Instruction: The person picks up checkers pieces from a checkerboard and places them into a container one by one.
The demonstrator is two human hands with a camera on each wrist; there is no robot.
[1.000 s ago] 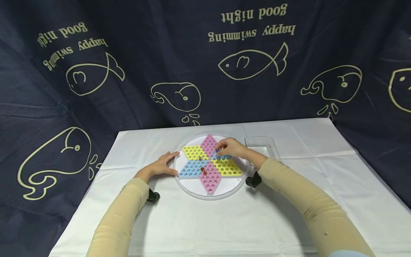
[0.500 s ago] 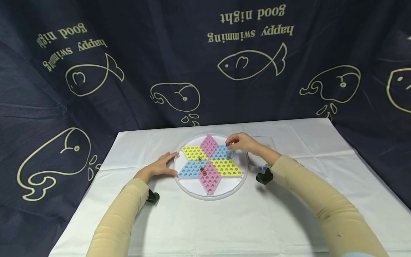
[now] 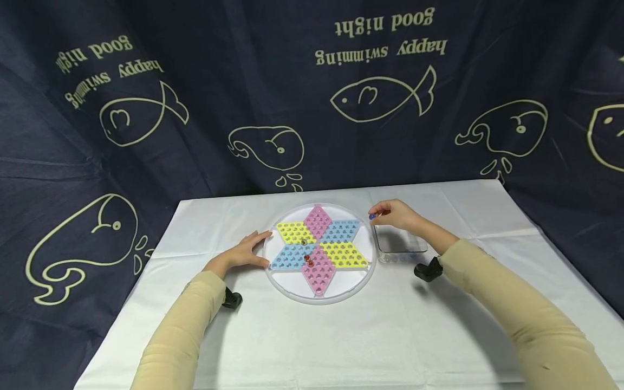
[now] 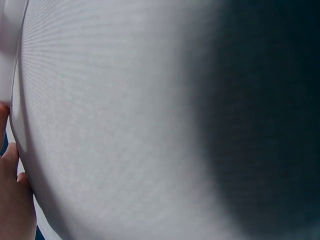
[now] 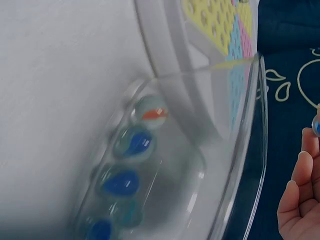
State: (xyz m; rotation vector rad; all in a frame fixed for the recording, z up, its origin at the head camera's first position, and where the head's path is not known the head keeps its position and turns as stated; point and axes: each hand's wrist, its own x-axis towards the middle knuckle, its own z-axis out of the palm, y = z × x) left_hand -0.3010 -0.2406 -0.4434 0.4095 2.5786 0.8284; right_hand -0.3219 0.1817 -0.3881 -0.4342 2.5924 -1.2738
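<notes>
A round white Chinese checkers board [image 3: 346,290] with a pink, yellow and blue star lies on the table in the head view. Between the thumb and fingers of my right hand [image 3: 397,215] is a blue marble [image 3: 372,216], held above the near-left part of a clear plastic box [image 3: 402,257]. My left hand [image 3: 242,253] rests with spread fingers at the board's left rim. Two red marbles [image 3: 309,261] sit near the pink point's inner end. Another marble [image 3: 304,242] lies on the yellow section.
Several marbles lie in the box, among them a blue marble [image 5: 121,182] and one with an orange streak [image 5: 152,114]. The box stands right beside the board. A white cloth [image 3: 322,346] covers the table, and a dark printed curtain [image 3: 263,70] hangs behind.
My right hand has moved right with the blue marble, from over the board's blue section to the box. My left hand has stayed at the rim.
</notes>
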